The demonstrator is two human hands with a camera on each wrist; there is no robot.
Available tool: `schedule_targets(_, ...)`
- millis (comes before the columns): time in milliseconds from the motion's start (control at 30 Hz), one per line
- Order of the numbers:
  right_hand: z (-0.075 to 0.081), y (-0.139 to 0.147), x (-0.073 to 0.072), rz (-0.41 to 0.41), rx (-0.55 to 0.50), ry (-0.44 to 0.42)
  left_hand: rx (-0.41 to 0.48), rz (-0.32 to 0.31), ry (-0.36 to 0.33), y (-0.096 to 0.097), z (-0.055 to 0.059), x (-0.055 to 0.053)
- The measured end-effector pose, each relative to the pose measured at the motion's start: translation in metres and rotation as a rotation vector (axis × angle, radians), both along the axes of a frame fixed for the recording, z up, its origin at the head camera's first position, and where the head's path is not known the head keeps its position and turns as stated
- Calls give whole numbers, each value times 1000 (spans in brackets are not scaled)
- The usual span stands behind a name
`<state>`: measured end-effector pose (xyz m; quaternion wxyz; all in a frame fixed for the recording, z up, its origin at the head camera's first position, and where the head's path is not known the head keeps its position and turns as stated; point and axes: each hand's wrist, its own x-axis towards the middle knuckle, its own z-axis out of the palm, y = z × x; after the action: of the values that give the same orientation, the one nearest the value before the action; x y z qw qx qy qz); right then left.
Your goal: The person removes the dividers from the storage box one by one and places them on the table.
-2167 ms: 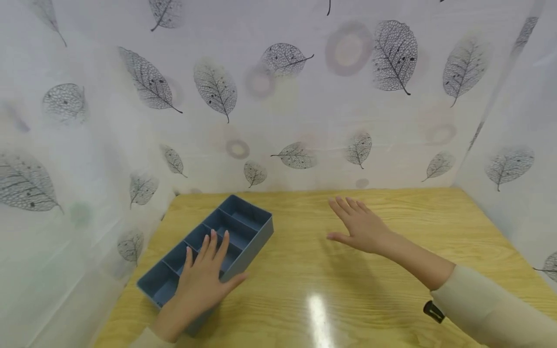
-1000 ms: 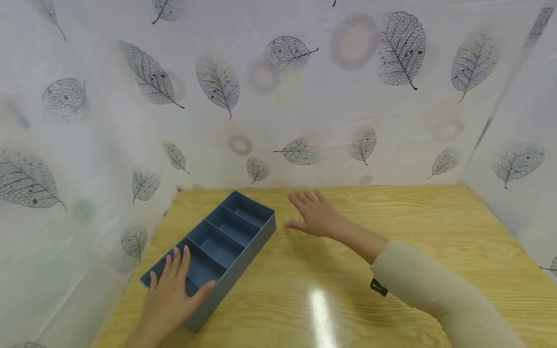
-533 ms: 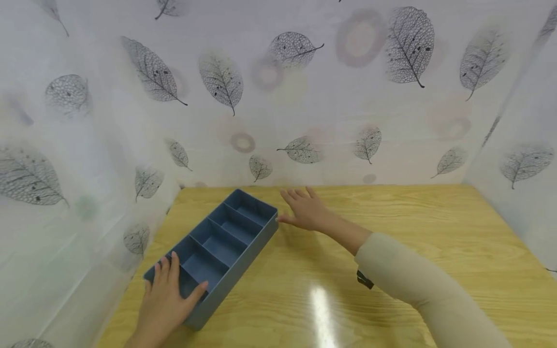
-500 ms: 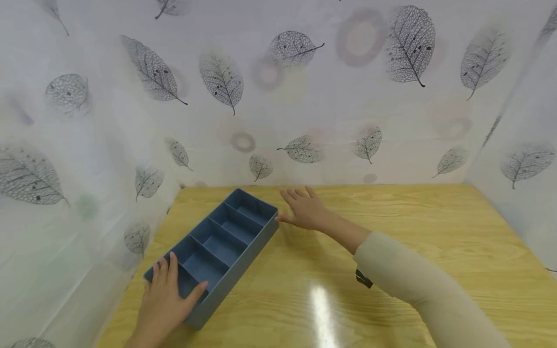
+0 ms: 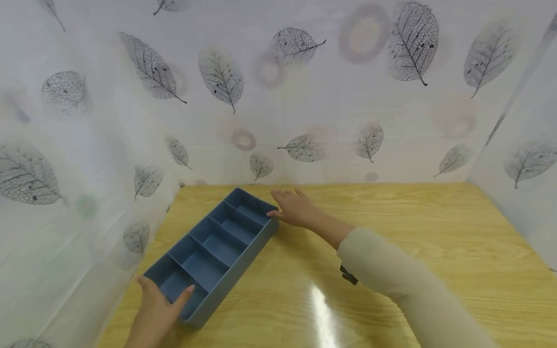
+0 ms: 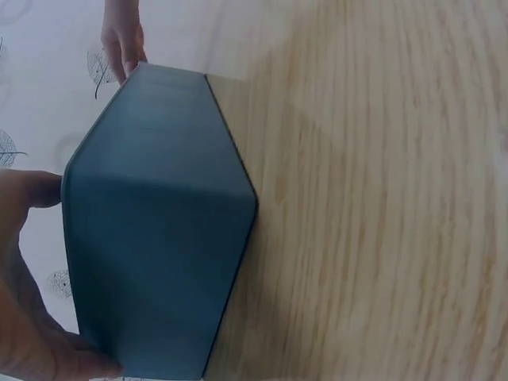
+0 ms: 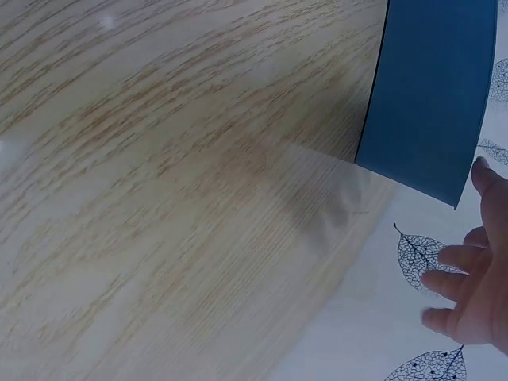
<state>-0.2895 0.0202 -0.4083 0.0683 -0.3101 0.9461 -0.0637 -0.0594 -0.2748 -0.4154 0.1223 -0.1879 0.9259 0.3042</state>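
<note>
A blue-grey storage box [image 5: 237,263] with several compartments in a row lies slantwise on the wooden table, its compartments bare. At its near end, my left hand [image 5: 152,309] spans the short side, thumb at the rim above the near compartment and fingers round the left corner. In the left wrist view the thumb [image 6: 40,189] meets the rim corner, while a fingertip [image 6: 99,365] overlaps the other end of that wall. My right hand [image 5: 296,208] is at the far right corner, thumb by the rim, the other fingers loosely extended beyond the end, as the right wrist view shows.
The wood-grain table [image 5: 370,232] extends to the right of the box. White sheeting with a leaf print [image 5: 304,147] walls in the back and both sides. A small dark clip-like piece [image 5: 348,275] sits under the right sleeve [image 5: 387,270].
My right hand has come leftward to the box's far corner. My left hand has drawn back from over the compartments to the near end, its fingers now lower around the corner. The box has hardly moved.
</note>
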Motion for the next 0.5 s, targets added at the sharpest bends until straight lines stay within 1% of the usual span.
schedule_targets(100,-5,-5,-2,-38,-108,-130,109,68,0,-2,-4,2)
schedule_targets(200,-12,-9,-7,-56,-204,-231,170,118,20,-2,-8,4)
schedule_targets(300,-21,-13,-16,-78,-268,-338,238,128,48,-3,-13,4)
schedule_targets(367,-31,-16,-25,-83,-300,-404,277,121,65,-5,-19,3)
schedule_targets(400,-33,-19,-26,-85,-309,-408,298,116,67,-6,-21,3)
schedule_targets(433,-46,-20,-35,-60,-335,-403,319,113,65,-6,-23,3)
schedule_targets(467,-51,-23,-38,-53,-334,-409,329,113,59,-7,-25,3)
schedule_targets(500,-58,-26,-43,-48,-335,-410,333,109,67,-8,-27,2)
